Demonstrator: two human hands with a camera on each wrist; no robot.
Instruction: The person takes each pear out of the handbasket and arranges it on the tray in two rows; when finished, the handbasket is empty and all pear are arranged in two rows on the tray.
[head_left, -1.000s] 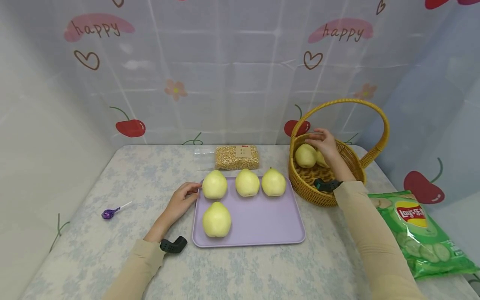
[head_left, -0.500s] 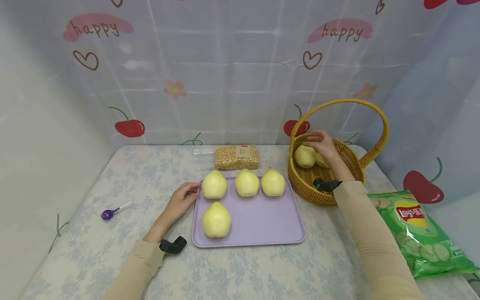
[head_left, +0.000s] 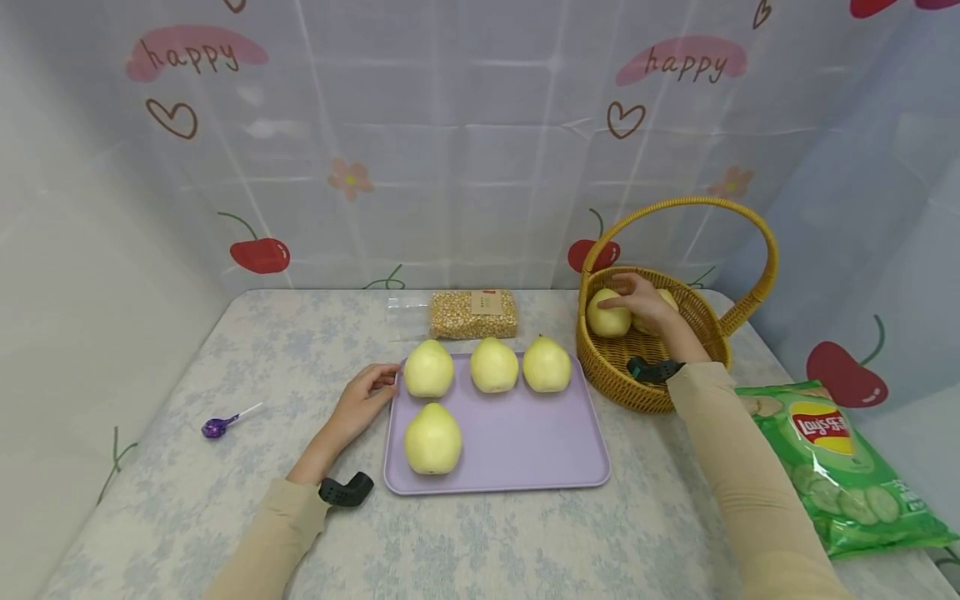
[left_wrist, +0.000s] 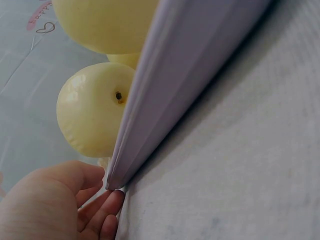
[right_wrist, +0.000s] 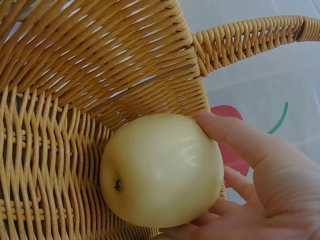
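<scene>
A lilac tray [head_left: 525, 442] bears several pale yellow pears, among them a front-left pear [head_left: 433, 439] and a back-left pear [head_left: 429, 369]. At the tray's left rim, my left hand [head_left: 365, 402] holds the edge; in the left wrist view its thumb and fingers lie on either side of the rim. Inside the wicker basket [head_left: 622, 387], my right hand [head_left: 648, 304] grips a pear [right_wrist: 162, 170], thumb on one side and fingers on the other, partly hidden behind the fruit. Another pear [head_left: 667, 302] in the basket is mostly covered by this hand.
Behind the tray lies a bag of corn kernels [head_left: 472, 315]. A purple lollipop [head_left: 216, 427] is at the left, and a green chip bag [head_left: 843, 471] lies at the right. The basket's tall handle [head_left: 697, 202] arches above my right hand.
My right hand has lowered over the basket's left pear, and its thumb now touches the fruit. More of the other basket pear shows. The left hand and tray stay still.
</scene>
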